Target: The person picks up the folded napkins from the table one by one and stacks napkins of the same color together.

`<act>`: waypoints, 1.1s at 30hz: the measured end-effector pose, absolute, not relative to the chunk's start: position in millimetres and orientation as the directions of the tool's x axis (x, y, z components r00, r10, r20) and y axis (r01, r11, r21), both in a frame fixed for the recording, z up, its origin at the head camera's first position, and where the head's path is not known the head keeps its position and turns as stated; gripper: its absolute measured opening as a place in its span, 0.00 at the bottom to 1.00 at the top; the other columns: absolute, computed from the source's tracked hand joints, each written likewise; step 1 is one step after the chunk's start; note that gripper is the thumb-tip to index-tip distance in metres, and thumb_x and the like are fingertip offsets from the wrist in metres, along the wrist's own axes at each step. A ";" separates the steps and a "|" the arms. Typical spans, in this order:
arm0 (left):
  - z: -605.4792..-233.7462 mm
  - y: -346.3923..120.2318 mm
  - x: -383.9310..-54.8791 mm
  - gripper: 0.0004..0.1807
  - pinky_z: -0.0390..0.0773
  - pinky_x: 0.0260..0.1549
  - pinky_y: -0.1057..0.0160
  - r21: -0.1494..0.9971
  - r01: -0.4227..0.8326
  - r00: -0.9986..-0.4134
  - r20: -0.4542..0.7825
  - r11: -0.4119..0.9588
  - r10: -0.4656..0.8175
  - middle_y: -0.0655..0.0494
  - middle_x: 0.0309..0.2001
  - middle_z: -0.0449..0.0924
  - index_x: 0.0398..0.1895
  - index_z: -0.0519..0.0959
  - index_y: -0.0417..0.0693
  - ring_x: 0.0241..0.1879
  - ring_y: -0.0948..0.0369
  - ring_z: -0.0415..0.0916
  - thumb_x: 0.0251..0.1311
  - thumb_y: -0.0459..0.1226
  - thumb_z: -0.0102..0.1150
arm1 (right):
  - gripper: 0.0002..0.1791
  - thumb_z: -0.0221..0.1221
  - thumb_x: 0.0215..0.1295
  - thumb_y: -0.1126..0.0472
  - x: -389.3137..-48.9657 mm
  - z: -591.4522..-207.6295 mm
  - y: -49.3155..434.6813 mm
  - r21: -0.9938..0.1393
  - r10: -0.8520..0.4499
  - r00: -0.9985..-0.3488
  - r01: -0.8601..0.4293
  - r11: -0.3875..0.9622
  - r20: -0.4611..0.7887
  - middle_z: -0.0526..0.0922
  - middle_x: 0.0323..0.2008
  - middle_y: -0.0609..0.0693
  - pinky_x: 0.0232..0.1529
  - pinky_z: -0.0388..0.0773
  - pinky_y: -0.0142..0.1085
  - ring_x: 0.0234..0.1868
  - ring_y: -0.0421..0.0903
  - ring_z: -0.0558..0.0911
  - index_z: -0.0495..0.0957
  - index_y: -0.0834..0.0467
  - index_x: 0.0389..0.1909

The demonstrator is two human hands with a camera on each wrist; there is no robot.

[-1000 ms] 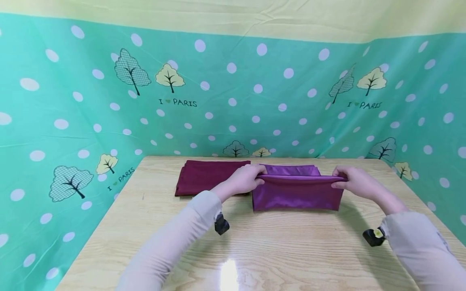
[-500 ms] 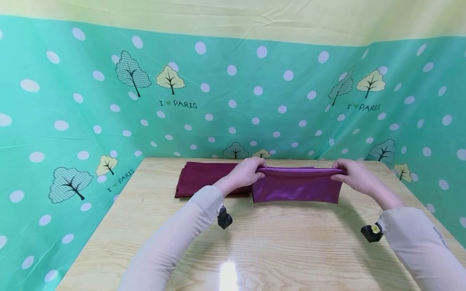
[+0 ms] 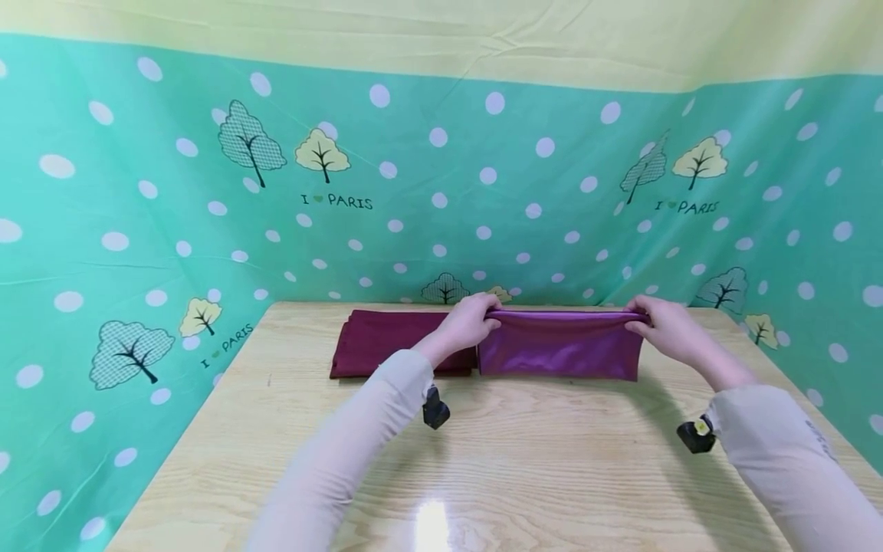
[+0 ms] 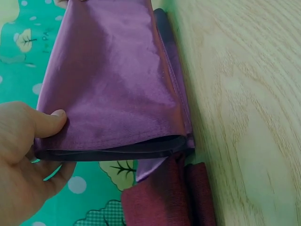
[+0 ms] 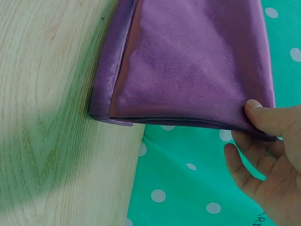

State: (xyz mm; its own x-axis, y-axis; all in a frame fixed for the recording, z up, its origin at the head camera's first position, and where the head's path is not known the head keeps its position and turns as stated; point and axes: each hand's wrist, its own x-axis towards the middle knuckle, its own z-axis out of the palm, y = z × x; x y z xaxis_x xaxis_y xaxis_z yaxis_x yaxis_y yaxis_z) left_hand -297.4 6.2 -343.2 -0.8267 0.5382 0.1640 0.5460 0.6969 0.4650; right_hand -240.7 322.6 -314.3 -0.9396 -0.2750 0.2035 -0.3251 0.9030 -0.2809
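A shiny purple cloth (image 3: 559,345), folded in layers, is held up by its top edge near the back of the table. My left hand (image 3: 466,322) pinches its upper left corner, thumb on the near face and fingers behind, as the left wrist view shows. At the upper right corner my right hand (image 3: 665,328) pinches the layers the same way. The cloth's lower edge hangs close to the tabletop; in the right wrist view another purple fold (image 5: 106,89) lies behind it against the wood. A folded dark red cloth (image 3: 386,341) lies just left of it, partly behind my left hand.
The wooden table (image 3: 524,475) extends toward me, with a bright light reflection near its front. A green dotted curtain (image 3: 414,176) with printed trees hangs behind and beside it. A black wrist camera (image 3: 434,408) sits under the left cuff, another camera (image 3: 697,435) under the right.
Both hands have moved up and away toward the back of the table with the purple cloth's edge. The purple part seen behind it is now hidden. The dark red cloth stays put.
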 end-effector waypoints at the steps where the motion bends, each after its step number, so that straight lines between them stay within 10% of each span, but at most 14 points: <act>1: -344.0 6.8 -298.3 0.10 0.74 0.42 0.63 0.470 0.538 -0.831 0.161 0.700 0.532 0.54 0.45 0.75 0.45 0.75 0.47 0.43 0.60 0.74 0.61 0.37 0.54 | 0.07 0.56 0.60 0.65 -241.5 -314.8 322.4 -0.277 -0.278 -0.939 -0.327 0.904 0.204 0.79 0.30 0.56 0.29 0.70 0.39 0.29 0.48 0.76 0.73 0.64 0.38; 33: -362.2 15.7 -318.8 0.12 0.73 0.45 0.62 0.456 0.460 -0.884 0.154 0.762 0.441 0.54 0.47 0.74 0.47 0.75 0.49 0.48 0.57 0.72 0.61 0.37 0.53 | 0.08 0.54 0.60 0.67 -268.7 -331.8 316.6 -0.244 -0.261 -0.949 -0.300 0.922 0.178 0.80 0.33 0.61 0.36 0.74 0.48 0.35 0.57 0.78 0.74 0.68 0.38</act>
State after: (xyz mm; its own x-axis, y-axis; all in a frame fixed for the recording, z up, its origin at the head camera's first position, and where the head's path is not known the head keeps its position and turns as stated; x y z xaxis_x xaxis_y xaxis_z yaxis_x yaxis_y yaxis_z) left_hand -318.8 15.7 -362.2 -0.8842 0.4412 0.1536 0.4595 0.7621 0.4561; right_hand -268.7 316.6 -331.8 -0.9488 -0.2612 0.1777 -0.2997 0.9222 -0.2444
